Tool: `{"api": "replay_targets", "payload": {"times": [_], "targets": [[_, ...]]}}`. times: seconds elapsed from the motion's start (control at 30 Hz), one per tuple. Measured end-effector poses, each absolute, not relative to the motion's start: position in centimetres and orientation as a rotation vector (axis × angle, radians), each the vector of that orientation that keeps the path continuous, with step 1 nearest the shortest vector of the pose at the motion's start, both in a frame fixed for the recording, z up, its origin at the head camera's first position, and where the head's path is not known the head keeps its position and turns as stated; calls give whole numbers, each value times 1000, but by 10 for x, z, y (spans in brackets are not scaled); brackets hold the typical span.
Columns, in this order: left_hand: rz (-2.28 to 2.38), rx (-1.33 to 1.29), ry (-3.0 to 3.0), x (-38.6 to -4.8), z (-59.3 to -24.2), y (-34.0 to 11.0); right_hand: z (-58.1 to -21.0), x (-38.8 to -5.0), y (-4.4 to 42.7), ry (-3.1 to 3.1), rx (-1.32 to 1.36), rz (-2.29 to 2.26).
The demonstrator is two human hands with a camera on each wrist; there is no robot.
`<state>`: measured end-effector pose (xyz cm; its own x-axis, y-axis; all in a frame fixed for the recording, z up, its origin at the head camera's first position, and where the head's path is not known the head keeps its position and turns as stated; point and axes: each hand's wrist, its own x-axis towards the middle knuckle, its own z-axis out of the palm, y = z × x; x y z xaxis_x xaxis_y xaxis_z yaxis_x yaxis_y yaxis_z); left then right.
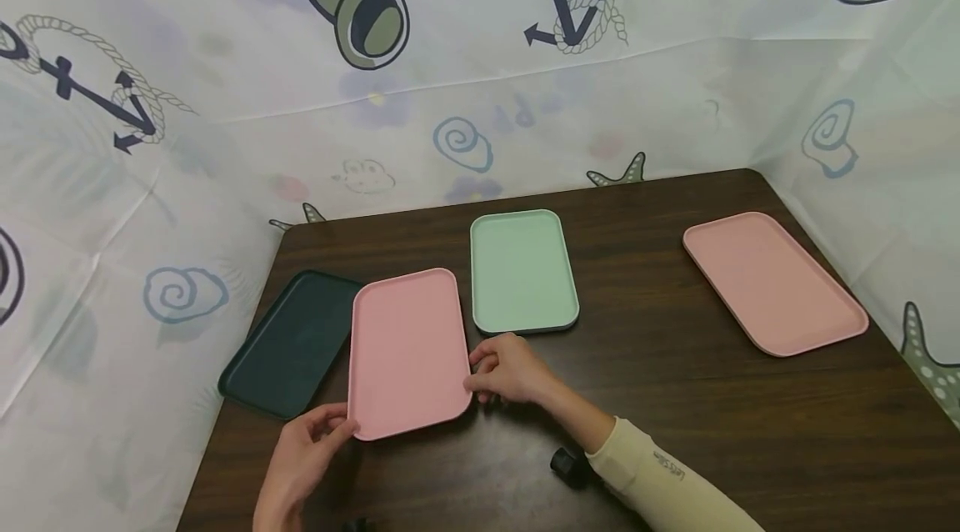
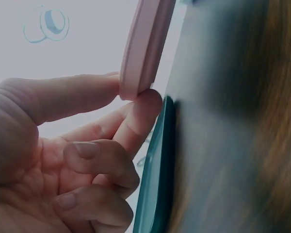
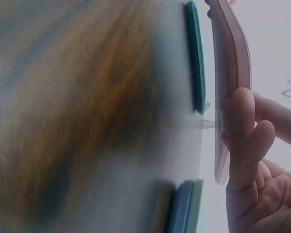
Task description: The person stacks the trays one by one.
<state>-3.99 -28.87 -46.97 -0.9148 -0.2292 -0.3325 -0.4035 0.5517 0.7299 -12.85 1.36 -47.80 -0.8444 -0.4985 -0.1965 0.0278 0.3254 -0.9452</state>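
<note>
The left hand (image 1: 303, 453) and right hand (image 1: 510, 369) pinch a pink tray (image 1: 410, 355) by 2 opposite edges, above the desk (image 1: 675, 407). It looks light, stiff and smooth, possibly slippery; its rim (image 2: 144, 53) likely offers the best hold.

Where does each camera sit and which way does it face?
Head: worn on the head, facing forward and down at the dark brown wood-grain table; left hand, right hand and cream right sleeve show.
Left wrist: on that wrist, facing the left fingers, which pinch the pink rectangular plastic-looking tray; palm shows.
Right wrist: on that wrist, facing the right fingers on the same tray; palm shows.
Shared by both wrist views: that pink tray and the dark green rectangular tray.
</note>
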Motion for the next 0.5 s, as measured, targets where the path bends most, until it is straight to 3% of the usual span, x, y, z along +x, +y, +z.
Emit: {"api": "replay_targets", "payload": {"times": [0.5], "targets": [[1570, -230, 2637, -79, -473, -226, -468, -153, 84, 2234, -366, -1548]]}}
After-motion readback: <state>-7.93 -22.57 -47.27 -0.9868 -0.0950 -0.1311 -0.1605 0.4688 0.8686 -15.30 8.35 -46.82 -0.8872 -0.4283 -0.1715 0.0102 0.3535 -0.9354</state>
